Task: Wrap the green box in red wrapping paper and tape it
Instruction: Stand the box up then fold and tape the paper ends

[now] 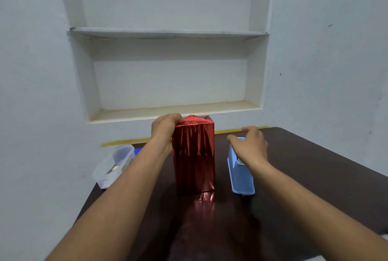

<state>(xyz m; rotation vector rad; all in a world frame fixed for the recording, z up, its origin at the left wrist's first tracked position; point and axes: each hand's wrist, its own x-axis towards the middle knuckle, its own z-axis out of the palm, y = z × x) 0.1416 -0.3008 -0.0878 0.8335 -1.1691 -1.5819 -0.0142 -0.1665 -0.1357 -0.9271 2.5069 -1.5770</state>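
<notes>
My left hand (165, 128) holds down the folded red wrapping paper (194, 155) on top of the upright box at the frame's centre, while my right hand (251, 144), fingers spread and empty, hovers over the blue tape dispenser (241, 179) on the desk (304, 176), so I judge the next move is pulling tape.

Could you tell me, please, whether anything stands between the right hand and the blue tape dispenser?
Nothing visible does. The right hand hovers open directly over the far end of the blue tape dispenser, while the left hand holds the red-wrapped box.
</notes>
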